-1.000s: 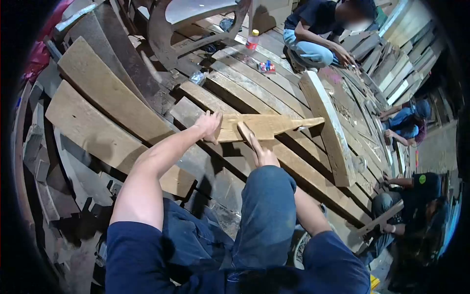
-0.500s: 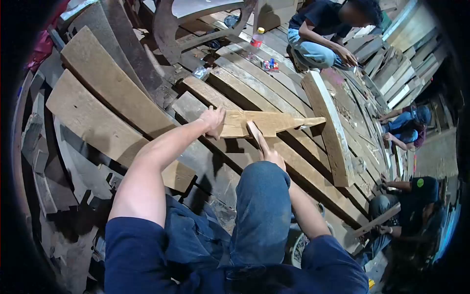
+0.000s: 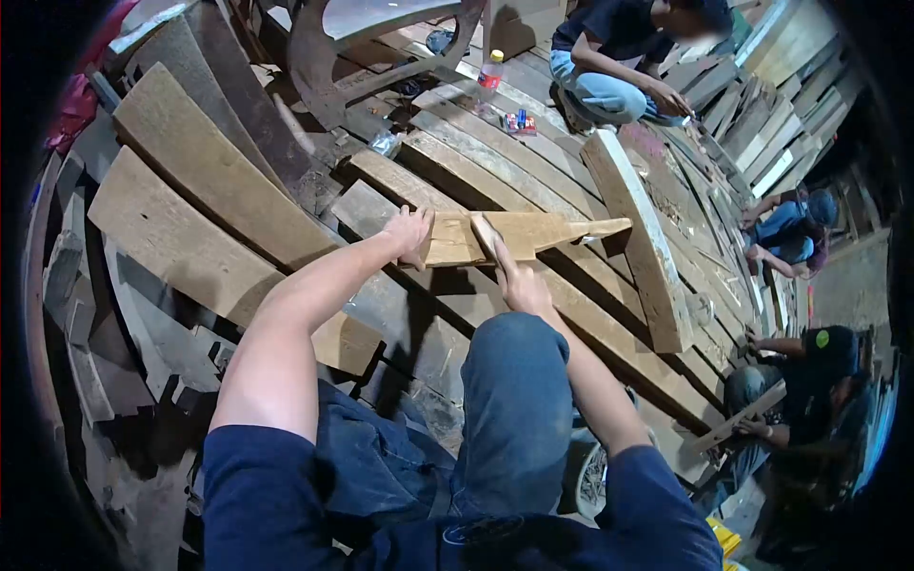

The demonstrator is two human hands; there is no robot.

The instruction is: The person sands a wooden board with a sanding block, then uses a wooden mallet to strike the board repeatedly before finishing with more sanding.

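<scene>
A shaped wooden piece [image 3: 538,231], broad at the left and tapering to a narrow tip, lies across the planks in front of me. My left hand [image 3: 411,233] is closed around its broad left end. Over the middle of the piece, my right hand [image 3: 521,285] grips a narrow, flat wooden block [image 3: 486,231] that slants across the upper face. The block's underside is hidden. On the right, the narrow tip meets a thick wooden beam [image 3: 636,243]. My raised knee [image 3: 514,371] is just below the right hand.
Long curved boards [image 3: 190,228] lean at the left. Behind stand a bottle with a yellow cap [image 3: 490,71] and a small red-blue packet [image 3: 519,122]. One person crouches [image 3: 619,86] at the top; others [image 3: 790,228] sit at the right. A bucket [image 3: 590,485] is beside my knee.
My right hand has slid the wooden block up and slightly left along the piece. The left hand keeps its grip on the end. The view has shifted slightly.
</scene>
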